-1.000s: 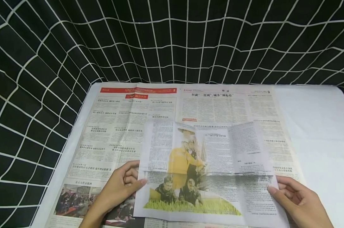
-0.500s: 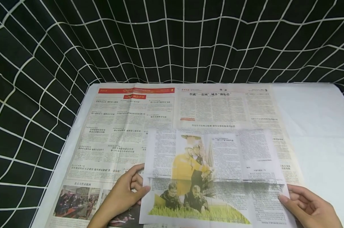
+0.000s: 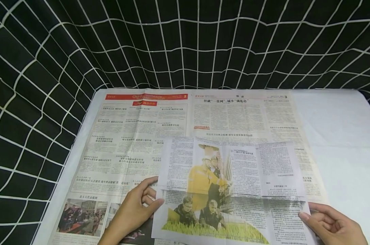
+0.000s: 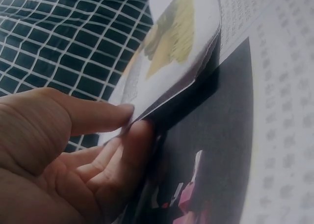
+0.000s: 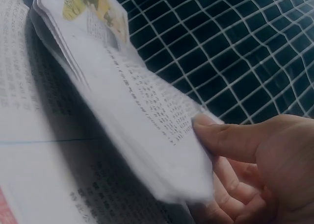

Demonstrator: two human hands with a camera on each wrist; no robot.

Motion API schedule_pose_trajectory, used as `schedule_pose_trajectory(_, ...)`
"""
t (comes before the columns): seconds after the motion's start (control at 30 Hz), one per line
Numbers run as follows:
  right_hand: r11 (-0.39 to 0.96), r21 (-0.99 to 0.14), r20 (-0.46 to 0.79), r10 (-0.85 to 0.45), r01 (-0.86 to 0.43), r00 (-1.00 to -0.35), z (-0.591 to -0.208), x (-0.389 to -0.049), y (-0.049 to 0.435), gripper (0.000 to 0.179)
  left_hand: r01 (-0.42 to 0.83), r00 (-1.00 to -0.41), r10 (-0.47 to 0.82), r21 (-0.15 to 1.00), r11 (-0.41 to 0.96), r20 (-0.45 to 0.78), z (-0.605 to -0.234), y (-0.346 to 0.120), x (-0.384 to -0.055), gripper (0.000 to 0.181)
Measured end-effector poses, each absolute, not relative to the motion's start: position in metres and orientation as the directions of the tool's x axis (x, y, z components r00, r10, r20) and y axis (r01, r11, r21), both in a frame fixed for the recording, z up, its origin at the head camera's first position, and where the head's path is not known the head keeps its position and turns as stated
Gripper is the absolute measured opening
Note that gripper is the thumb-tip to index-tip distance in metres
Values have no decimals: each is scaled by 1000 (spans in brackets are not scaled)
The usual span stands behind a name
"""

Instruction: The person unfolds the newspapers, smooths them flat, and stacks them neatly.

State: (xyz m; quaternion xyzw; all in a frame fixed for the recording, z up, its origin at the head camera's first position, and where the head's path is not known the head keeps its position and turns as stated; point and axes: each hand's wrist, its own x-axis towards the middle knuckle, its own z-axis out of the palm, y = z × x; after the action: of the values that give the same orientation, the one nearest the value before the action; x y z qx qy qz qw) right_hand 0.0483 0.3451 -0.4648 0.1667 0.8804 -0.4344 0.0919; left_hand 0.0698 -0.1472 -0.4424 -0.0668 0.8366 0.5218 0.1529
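Note:
Between both hands is a folded newspaper (image 3: 246, 190) with a yellow-and-green picture, creased across its middle. My left hand (image 3: 139, 207) pinches its left edge, thumb on top and fingers beneath. On the opposite side my right hand (image 3: 332, 221) pinches the right edge the same way. In the left wrist view the folded newspaper (image 4: 171, 47) is raised above the sheet below, with the left thumb and forefinger on its edge. Several layers show along the edge of the folded newspaper (image 5: 142, 131) in the right wrist view. Its near edge runs out of the head view.
An opened newspaper sheet (image 3: 117, 136) with a red banner lies flat beneath, on a white table (image 3: 341, 143). Dark cloth with a white grid (image 3: 185, 44) hangs behind the table and along its left side.
The folded newspaper and both hands have shifted right and slightly nearer the person in the head view. Both hands keep their hold on its edges. The view itself has shifted slightly.

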Motion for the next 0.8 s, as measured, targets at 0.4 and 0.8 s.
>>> schedule_pose_trajectory(0.4,573,-790,-135,187,219,-973,-464,50,336,41,-299,-944,10,867,398,-330,-442,-149,71,62)
schedule_pose_trajectory(0.8,609,-770,-29,260,188,-965,-462,48,322,31,-313,-938,32,884,347,-344,-441,-152,70,46)
